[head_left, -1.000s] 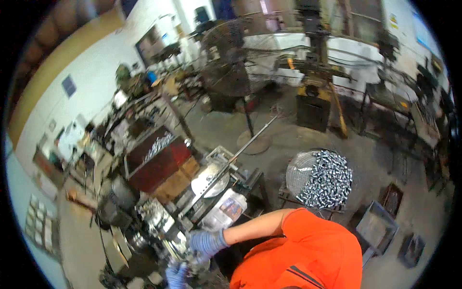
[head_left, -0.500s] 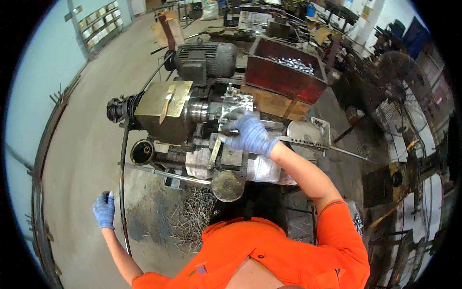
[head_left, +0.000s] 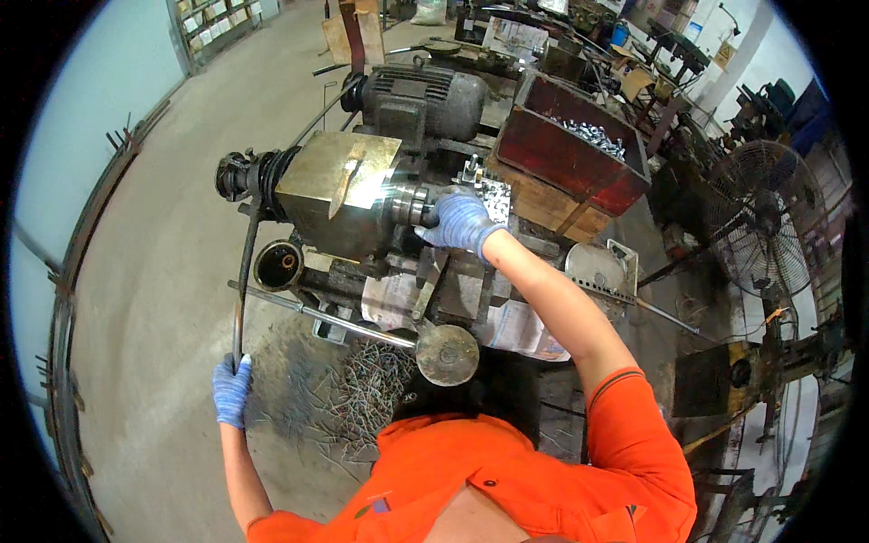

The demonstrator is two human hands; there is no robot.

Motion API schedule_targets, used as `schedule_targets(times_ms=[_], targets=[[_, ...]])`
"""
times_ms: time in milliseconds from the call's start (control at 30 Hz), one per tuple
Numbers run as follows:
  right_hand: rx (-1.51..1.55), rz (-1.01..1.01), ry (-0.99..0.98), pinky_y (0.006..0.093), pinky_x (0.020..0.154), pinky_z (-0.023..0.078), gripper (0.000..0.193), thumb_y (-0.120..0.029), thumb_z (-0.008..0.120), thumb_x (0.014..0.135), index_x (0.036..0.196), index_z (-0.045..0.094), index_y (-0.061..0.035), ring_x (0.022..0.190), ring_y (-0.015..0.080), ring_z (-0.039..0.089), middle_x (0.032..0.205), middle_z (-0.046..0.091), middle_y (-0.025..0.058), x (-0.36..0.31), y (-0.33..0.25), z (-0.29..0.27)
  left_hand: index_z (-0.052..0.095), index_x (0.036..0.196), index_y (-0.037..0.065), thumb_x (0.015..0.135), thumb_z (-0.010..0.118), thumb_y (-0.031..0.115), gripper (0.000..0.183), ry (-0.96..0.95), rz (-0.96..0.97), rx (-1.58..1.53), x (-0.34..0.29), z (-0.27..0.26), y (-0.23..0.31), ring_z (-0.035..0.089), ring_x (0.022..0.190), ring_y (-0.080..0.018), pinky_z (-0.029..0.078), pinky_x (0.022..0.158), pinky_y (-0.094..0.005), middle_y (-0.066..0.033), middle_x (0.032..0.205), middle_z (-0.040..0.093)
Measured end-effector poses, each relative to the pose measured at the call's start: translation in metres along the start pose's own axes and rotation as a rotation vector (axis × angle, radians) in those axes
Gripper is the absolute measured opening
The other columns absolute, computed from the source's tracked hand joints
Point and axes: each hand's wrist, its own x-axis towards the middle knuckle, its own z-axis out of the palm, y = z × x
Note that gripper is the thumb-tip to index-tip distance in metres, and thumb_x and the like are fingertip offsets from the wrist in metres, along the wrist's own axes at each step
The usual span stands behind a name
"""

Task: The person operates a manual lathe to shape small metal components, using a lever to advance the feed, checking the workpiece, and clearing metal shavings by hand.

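Note:
My left hand [head_left: 233, 393], in a blue knit glove, is closed round the lower end of a long dark lever [head_left: 246, 294] that hangs from the left end of the machine. My right hand [head_left: 463, 223], gloved alike, is at the spindle chuck [head_left: 413, 206] with its fingers curled in. What those fingers hold is hidden behind the hand. Beside the chuck stands the metal spindle housing [head_left: 312, 213], and a wooden-handled brush [head_left: 342, 192] lies on its top. Just past my right hand is a small shiny tool block [head_left: 495, 197].
Behind are a motor [head_left: 425, 100] and a red bin [head_left: 566, 158] of small metal parts. A steel bar [head_left: 353, 331] and round plate [head_left: 447, 354] jut toward me. Metal scraps [head_left: 367, 389] litter the floor. A large fan [head_left: 760, 217] stands at right.
My left hand has gone from beside the lever to gripping its end. My right hand has closed in on the chuck, its fingers now curled. The whole view has shifted somewhat.

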Motion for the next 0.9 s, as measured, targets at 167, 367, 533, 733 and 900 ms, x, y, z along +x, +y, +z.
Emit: schedule_targets(times_ms=[167, 367, 533, 733, 900], targets=[[0.062, -0.056, 0.028, 0.0395, 0.084, 0.045, 0.050, -0.053, 0.061, 0.071, 0.084, 0.070, -0.0062, 0.089, 0.0330, 0.059, 0.089, 0.064, 0.0190, 0.001, 0.002, 0.002, 0.060, 0.084, 0.003, 0.084, 0.061, 0.033, 0.030, 0.029, -0.017, 0.256, 0.003, -0.002, -0.004, 0.058, 0.058, -0.0251, 0.045, 0.055, -0.0362, -0.0105, 0.065, 0.061], [0.006, -0.112, 0.000, 0.0406, 0.082, 0.045, 0.052, -0.054, 0.059, 0.072, 0.084, 0.070, -0.0051, 0.085, 0.0344, 0.060, 0.083, 0.064, 0.0196, 0.004, -0.002, -0.005, 0.061, 0.096, 0.006, 0.080, 0.060, 0.043, 0.040, 0.206, 0.069, 0.754, -0.024, -0.011, -0.006, 0.062, 0.079, -0.0368, 0.047, 0.072, -0.0459, -0.0175, 0.084, 0.065], [-0.072, -0.134, 0.009, 0.0400, 0.080, 0.046, 0.058, -0.057, 0.058, 0.072, 0.082, 0.069, -0.0015, 0.083, 0.0345, 0.062, 0.083, 0.064, 0.0210, 0.012, -0.006, -0.005, 0.061, 0.087, 0.007, 0.081, 0.060, 0.042, 0.035, 0.129, -0.168, 0.750, -0.063, -0.022, 0.004, 0.062, 0.079, -0.0356, 0.048, 0.071, -0.0459, -0.0164, 0.082, 0.065], [-0.026, -0.135, -0.010, 0.0397, 0.077, 0.047, 0.058, -0.057, 0.057, 0.073, 0.079, 0.069, 0.0000, 0.081, 0.0347, 0.062, 0.081, 0.064, 0.0224, 0.011, 0.000, 0.000, 0.060, 0.080, 0.008, 0.079, 0.061, 0.032, 0.025, 0.231, -0.062, 0.919, -0.045, -0.016, -0.015, 0.062, 0.072, -0.0342, 0.048, 0.067, -0.0457, -0.0151, 0.073, 0.063], [-0.064, -0.199, 0.075, 0.0411, 0.075, 0.047, 0.055, -0.057, 0.056, 0.075, 0.074, 0.069, -0.0034, 0.073, 0.0343, 0.061, 0.072, 0.063, 0.0184, 0.015, -0.009, 0.008, 0.059, 0.082, 0.009, 0.077, 0.057, 0.015, 0.008, 0.401, 0.271, 1.248, 0.034, -0.090, -0.076, 0.061, 0.060, -0.0308, 0.047, 0.056, -0.0438, -0.0125, 0.069, 0.062]])
